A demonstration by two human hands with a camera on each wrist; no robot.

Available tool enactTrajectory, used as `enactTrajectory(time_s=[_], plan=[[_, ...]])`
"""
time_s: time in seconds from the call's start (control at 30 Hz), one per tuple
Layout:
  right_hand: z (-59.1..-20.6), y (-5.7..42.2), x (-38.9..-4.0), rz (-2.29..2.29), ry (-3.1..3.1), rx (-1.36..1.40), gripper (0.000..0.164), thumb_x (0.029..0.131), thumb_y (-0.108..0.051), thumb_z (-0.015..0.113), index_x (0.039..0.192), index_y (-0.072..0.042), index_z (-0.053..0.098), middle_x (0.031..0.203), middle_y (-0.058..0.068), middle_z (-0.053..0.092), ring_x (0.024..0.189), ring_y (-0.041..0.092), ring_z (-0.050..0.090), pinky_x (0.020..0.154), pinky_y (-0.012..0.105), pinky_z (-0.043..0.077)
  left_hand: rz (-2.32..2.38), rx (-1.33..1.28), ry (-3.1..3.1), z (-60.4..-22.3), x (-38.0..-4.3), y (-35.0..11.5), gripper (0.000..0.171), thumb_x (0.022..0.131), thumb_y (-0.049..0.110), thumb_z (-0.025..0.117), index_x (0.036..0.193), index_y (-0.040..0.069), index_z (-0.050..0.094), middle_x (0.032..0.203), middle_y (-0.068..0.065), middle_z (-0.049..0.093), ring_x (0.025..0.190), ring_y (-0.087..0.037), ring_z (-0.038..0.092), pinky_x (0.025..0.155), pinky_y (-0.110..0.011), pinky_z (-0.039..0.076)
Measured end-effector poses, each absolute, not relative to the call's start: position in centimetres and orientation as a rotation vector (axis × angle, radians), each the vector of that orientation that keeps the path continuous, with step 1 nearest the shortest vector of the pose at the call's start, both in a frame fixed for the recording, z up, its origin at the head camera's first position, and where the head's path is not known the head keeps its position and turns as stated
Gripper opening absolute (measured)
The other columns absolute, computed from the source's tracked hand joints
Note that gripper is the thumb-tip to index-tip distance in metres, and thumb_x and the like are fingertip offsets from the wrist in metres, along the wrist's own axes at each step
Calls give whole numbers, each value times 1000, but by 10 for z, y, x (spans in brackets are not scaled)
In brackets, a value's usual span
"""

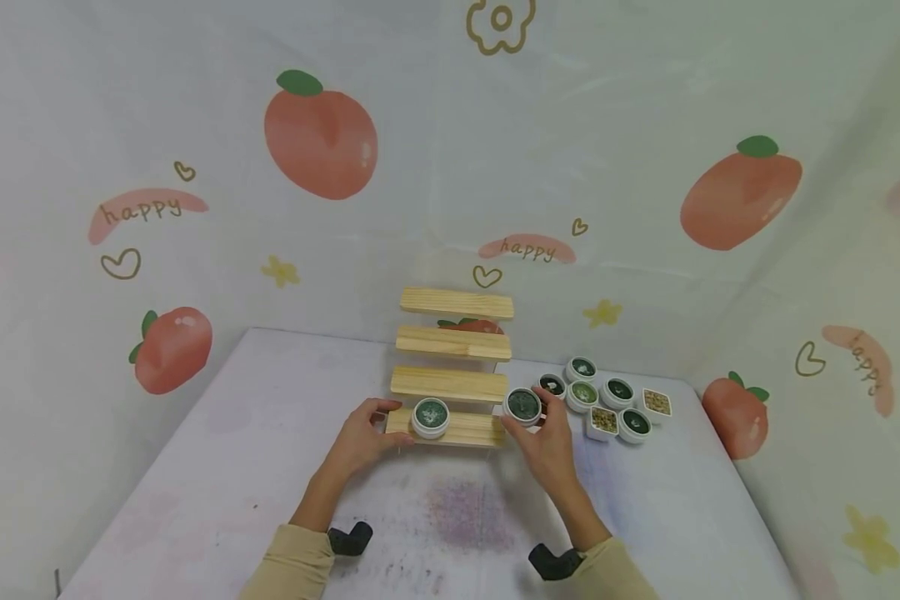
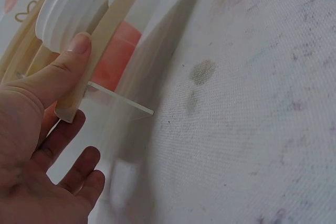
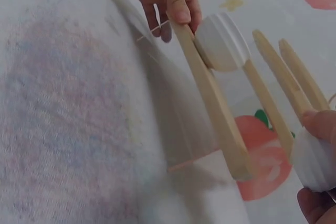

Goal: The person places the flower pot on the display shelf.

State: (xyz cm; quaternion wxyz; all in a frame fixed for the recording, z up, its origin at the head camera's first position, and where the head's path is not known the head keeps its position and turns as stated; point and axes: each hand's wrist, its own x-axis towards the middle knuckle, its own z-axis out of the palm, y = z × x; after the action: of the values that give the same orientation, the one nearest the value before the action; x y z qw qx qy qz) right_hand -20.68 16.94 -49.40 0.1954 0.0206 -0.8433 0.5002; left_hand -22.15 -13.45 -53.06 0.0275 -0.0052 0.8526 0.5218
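A stepped display rack with light wooden slats (image 1: 450,384) stands on the table, held up by clear side panels (image 2: 123,98). My left hand (image 1: 362,440) grips the left end of its lowest slat (image 1: 471,429), thumb on top and fingers beneath. Close by that thumb, a small white ribbed pot (image 1: 431,417) with a green top sits on this slat. Between thumb and fingers, my right hand (image 1: 553,446) holds a second white pot (image 1: 523,406), its top dark green. This pot is raised beside the rack's right end, at about the height of the lower slats.
To the right of the rack, several more round white pots (image 1: 617,392) with green tops stand grouped. Among them are two square white pots (image 1: 603,422) with speckled tan-green tops. Behind the table (image 1: 217,500) hangs a white fruit-print cloth (image 1: 420,167).
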Motion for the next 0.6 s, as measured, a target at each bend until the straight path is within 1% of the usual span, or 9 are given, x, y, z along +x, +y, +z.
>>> enactTrajectory(time_s=[0.17, 0.37, 0.53, 0.6], plan=[[-495, 164, -206, 1402, -2326, 119, 70, 78, -12, 89, 137, 0, 54, 128, 18, 60, 101, 23, 60, 80, 17, 47, 1609, -15, 2634, -532, -222, -135, 70, 71, 33, 94, 131, 13, 64, 133, -10, 66, 123, -31, 58, 100, -50, 49], [-496, 157, -206, 1330, -2282, 230, 67, 75, -11, 91, 132, -1, 59, 123, 19, 56, 99, 24, 59, 77, 19, 50, 1610, 1, 2636, -532, -223, -134, 70, 71, 33, 94, 131, 12, 64, 133, -10, 65, 121, -30, 58, 97, -48, 49], [-498, 150, -208, 1374, -2321, 244, 65, 76, -14, 91, 133, -7, 61, 118, 14, 52, 100, 21, 59, 77, 20, 52, 1612, -14, 2629, -531, -223, -134, 71, 72, 33, 94, 132, 13, 63, 133, -10, 65, 122, -30, 58, 98, -46, 48], [-499, 147, -208, 1418, -2318, 254, 66, 76, -14, 91, 135, -7, 60, 118, 14, 51, 100, 23, 60, 78, 22, 54, 1614, -21, 2624, -530, -222, -133, 71, 72, 33, 94, 133, 13, 63, 134, -10, 65, 123, -30, 57, 99, -47, 48]])
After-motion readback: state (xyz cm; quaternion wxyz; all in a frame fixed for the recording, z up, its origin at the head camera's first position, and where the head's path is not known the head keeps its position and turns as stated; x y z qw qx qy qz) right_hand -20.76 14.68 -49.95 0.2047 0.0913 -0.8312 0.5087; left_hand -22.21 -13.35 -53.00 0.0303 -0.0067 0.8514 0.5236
